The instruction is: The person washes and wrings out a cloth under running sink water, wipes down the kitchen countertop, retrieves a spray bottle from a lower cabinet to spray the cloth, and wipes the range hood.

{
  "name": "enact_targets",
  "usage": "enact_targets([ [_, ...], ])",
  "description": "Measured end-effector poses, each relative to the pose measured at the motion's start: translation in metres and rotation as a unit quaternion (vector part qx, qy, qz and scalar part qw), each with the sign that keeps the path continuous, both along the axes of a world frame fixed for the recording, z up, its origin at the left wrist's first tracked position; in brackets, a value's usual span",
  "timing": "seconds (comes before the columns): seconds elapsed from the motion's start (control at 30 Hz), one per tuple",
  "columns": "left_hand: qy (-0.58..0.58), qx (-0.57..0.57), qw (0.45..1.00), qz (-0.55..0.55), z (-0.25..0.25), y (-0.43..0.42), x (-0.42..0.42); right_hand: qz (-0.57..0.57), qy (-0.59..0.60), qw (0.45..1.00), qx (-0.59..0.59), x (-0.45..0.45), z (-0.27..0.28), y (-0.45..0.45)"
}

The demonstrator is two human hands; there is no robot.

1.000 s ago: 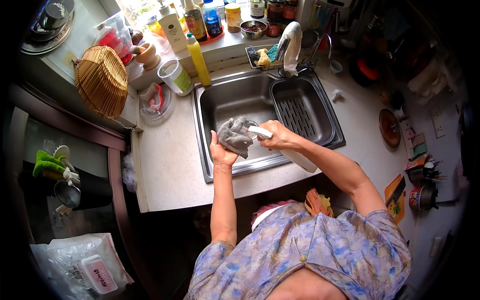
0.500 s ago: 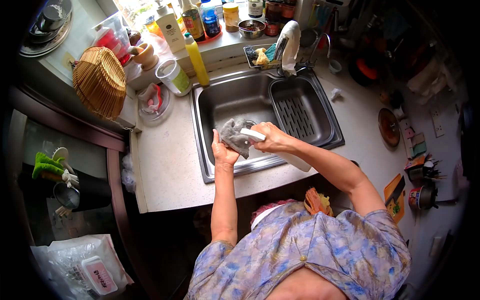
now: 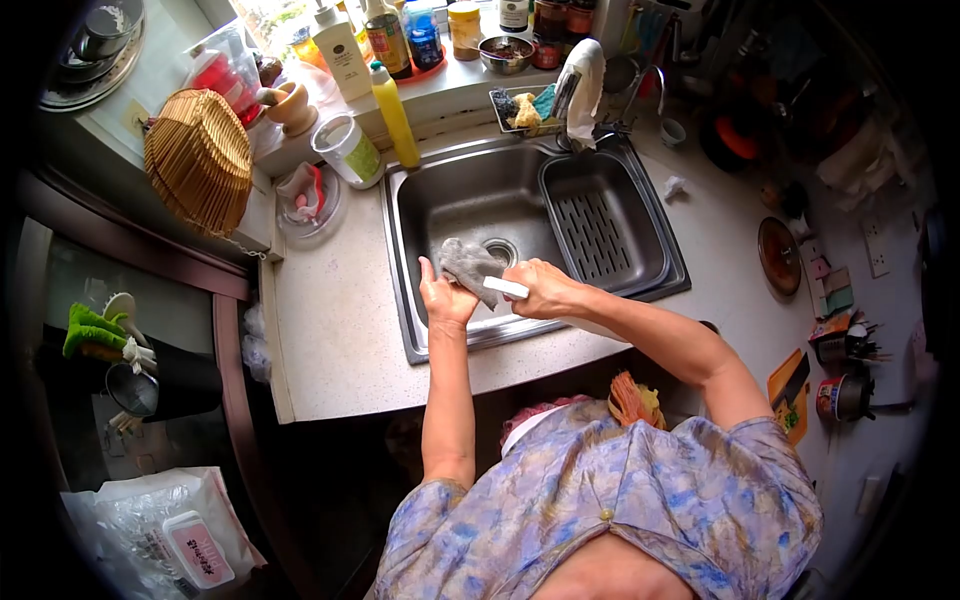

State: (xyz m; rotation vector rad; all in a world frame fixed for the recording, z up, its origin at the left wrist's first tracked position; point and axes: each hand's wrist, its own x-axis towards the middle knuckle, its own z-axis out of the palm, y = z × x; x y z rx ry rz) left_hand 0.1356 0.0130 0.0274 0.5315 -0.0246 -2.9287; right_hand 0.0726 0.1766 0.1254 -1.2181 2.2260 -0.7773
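My left hand (image 3: 447, 300) holds a grey cloth (image 3: 470, 265) over the near part of the sink's large basin (image 3: 440, 200). The thumb points up at the cloth's left edge, and the cloth hides most of the fingers. Wrapped round the neck of a white spray bottle (image 3: 507, 288), my right hand (image 3: 543, 290) is just right of the cloth. The bottle's nozzle points left, close to the cloth's lower edge. Its body shows only partly below my right forearm.
A slotted drainer basin (image 3: 598, 235) fills the sink's right side. The faucet (image 3: 580, 100), draped with a white cloth, rises behind it. A yellow bottle (image 3: 396, 118) and a white tub (image 3: 347, 152) stand at the back left. A pot lid (image 3: 778, 256) leans at the right.
My right hand and the spray bottle have moved slightly toward me. The grey cloth has shifted a little in my left hand, and more of the drain shows behind it.
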Motion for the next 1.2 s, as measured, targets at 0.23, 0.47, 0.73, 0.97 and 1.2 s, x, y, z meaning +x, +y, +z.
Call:
enact_targets([
  [0.23, -0.015, -0.005, 1.0, -0.02, 0.002, 0.007, -0.003, -0.011, 0.034, 0.999, -0.03, -0.007, 0.006, -0.01],
  [0.47, -0.002, -0.044, 0.998, -0.054, 0.01, 0.011, 0.002, -0.012, 0.031, 0.999, -0.009, -0.01, 0.01, -0.011],
  [0.73, 0.043, -0.065, 0.992, -0.098, -0.002, 0.01, 0.006, -0.032, 0.028, 0.999, 0.003, -0.021, 0.007, -0.005],
  [0.97, 0.034, -0.061, 0.994, -0.079, 0.02, 0.016, 0.015, -0.066, -0.005, 0.998, 0.021, -0.022, 0.0, 0.011],
  [1.2, 0.02, -0.01, 0.998, -0.05, 0.006, 0.015, 0.005, -0.007, -0.037, 0.999, -0.025, -0.004, 0.012, 0.018],
])
